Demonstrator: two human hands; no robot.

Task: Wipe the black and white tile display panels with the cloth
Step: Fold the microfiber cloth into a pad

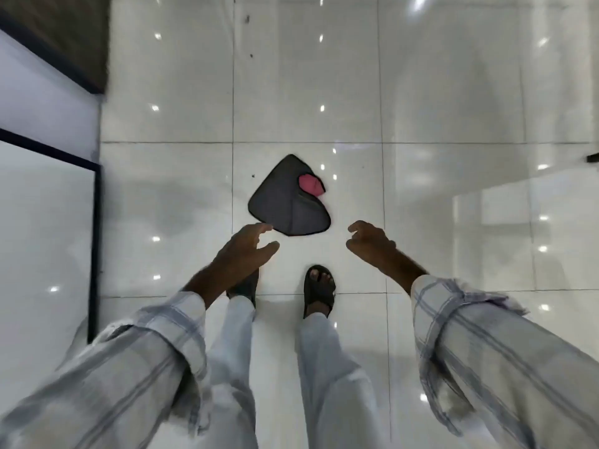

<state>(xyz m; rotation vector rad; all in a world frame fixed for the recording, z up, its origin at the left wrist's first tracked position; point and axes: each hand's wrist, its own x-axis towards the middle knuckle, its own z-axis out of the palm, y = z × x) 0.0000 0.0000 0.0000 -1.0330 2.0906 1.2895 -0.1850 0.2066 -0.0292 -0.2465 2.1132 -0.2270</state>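
Cloth on floor, unheld; left hand spread, right hand loosely curled, both empty; pickup pending, likely needing a stoop.

One grey cloth with one pink patch is on the floor. There are two hands, one left hand and one right hand, and two black sandals. At the left edge are two white panels and one dark brown panel.
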